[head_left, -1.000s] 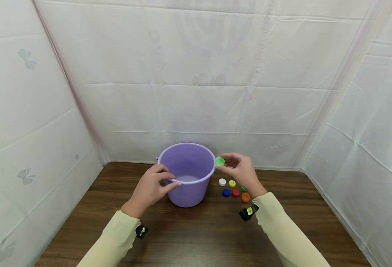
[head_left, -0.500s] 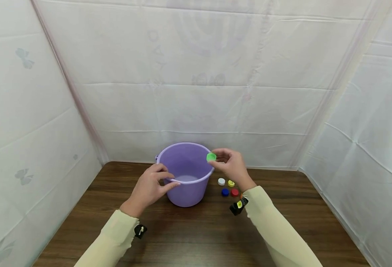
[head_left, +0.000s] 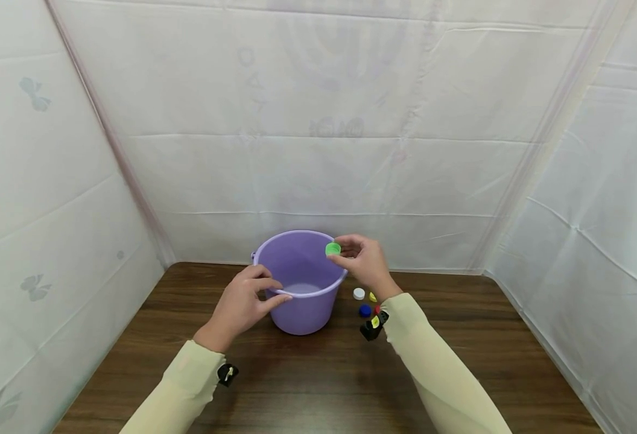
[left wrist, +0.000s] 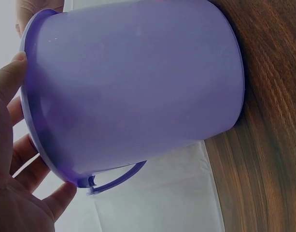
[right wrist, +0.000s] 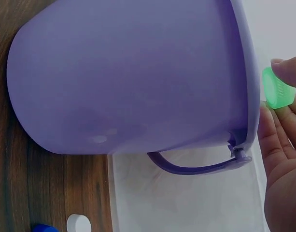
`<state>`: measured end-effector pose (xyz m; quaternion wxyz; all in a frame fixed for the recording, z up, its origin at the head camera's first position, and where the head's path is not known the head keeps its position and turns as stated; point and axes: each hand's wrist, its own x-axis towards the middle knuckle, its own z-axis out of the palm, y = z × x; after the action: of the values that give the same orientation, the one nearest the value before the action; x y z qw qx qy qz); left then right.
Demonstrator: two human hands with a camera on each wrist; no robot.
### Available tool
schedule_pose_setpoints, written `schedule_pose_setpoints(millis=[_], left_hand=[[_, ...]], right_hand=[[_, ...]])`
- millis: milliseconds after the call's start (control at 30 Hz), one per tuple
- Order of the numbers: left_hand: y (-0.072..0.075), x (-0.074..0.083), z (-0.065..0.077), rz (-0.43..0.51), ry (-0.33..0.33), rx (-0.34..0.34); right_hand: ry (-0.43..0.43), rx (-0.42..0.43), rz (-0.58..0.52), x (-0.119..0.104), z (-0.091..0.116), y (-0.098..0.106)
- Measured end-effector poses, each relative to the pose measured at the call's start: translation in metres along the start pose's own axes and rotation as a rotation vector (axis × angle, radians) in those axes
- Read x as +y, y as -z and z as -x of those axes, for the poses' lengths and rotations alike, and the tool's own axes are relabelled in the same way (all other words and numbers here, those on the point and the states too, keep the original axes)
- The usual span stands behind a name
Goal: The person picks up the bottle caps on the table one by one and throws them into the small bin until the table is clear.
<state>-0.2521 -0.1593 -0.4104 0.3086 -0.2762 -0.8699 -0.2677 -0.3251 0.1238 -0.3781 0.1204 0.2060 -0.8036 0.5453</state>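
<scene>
With your right hand point(head_left: 368, 263) closed in a pinch on the green cap point(head_left: 332, 249) above the purple bucket point(head_left: 303, 316), whose rim your left hand point(head_left: 241, 304) grips, hold its ribbed side lightly: it's probably light, stiff plastic.

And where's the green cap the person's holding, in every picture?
Head: just below and right of the centre, the green cap is in the right hand.
Left wrist: it can't be seen.
Right wrist: near the right edge, above the middle, between thumb and fingers.
Landmark: the purple bucket is in all three.
</scene>
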Motion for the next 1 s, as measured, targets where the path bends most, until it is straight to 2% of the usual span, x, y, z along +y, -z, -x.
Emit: schedule_pose_setpoints(millis=[367,667,1000], left_hand=[[0.0,0.0,-0.0003,-0.009,0.008,-0.006],[0.0006,0.002,-0.0005,-0.002,0.023,-0.013],[0.001,0.0022,-0.0007,0.003,0.037,-0.024]], right_hand=[[-0.002,-0.072,0.016,0.001,-0.0023,0.0017],[-0.01,-0.09,0.05,0.0027,-0.002,0.0015],[-0.013,-0.106,0.037,0.0062,-0.0037,0.0016]])
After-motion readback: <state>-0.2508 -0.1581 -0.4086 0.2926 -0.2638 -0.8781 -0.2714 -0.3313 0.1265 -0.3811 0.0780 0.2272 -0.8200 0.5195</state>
